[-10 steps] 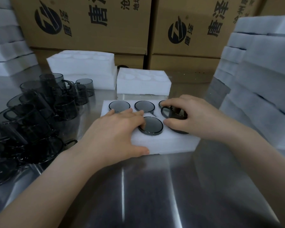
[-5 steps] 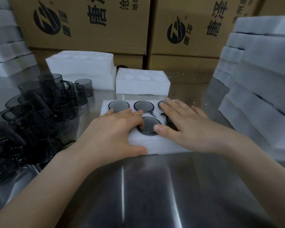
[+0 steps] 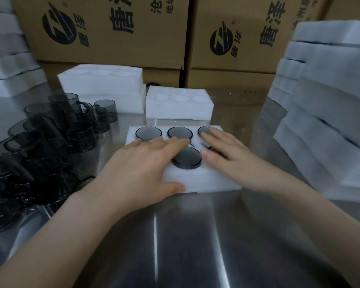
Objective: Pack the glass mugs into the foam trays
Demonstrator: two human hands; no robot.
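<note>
Mugs [image 3: 186,155] sit upside down in the foam tray [image 3: 204,180], and the left hand [image 3: 142,163] and right hand [image 3: 227,152] lie flat and open on top, holding nothing, likely pushing them snug.

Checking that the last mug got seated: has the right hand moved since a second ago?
Yes. The right hand has opened from gripping the mug's handle and now lies flat over the front right pocket of the foam tray, which stayed put.
</note>
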